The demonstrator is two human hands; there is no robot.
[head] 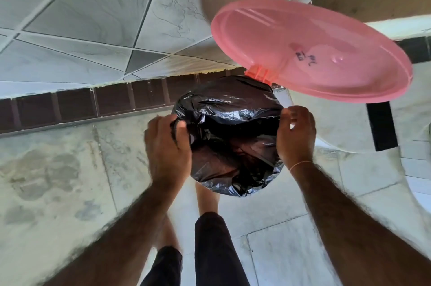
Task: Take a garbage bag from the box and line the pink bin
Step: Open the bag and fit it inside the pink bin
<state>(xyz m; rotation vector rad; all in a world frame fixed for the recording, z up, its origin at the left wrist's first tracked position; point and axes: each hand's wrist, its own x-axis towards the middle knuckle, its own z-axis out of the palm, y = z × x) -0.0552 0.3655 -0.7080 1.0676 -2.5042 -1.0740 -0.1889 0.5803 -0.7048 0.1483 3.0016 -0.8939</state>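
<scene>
Tiled floor and a dark brick strip fill the upper left of the frame; stained concrete lower left. Pink bin at centre is almost hidden under the black garbage bag [229, 132], its lid [310, 49] flipped up at upper right on a hinge [260, 73]. Left hand [169, 143] clenches bunched bag edge at the left rim; right hand [297, 134] pinches the edge at the right rim. Risks: thin plastic could tear if stretched hard over the rim, the near edge could slip into the bin, or the lid could drop onto the hands.
</scene>
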